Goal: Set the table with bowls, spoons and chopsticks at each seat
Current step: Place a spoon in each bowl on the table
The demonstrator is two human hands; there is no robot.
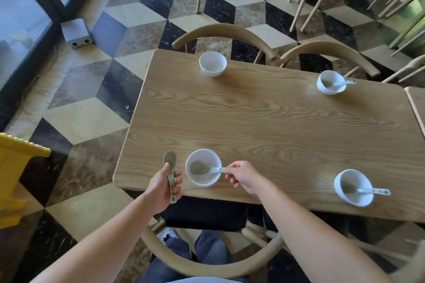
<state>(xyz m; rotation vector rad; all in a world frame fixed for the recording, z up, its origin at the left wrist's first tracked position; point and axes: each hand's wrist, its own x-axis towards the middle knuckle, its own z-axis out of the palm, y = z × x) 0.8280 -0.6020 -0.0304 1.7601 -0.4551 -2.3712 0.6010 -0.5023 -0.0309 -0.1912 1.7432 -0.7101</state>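
Several white bowls stand on the wooden table (264, 122). The near left bowl (203, 181) has a white spoon (207, 169) lying in it, and my right hand (242, 176) pinches that spoon's handle end. My left hand (164, 187) grips a second spoon (169, 163) by its handle, bowl end up, just left of that bowl. The near right bowl (354, 187) and the far right bowl (330, 82) each hold a spoon. The far left bowl (213, 63) has nothing in it. No chopsticks are in view.
Two curved wooden chairs (224, 32) stand at the table's far side, another chair (207, 266) is under me at the near side. A second table's edge (416, 103) abuts on the right. A yellow object (13, 167) sits on the patterned floor at left.
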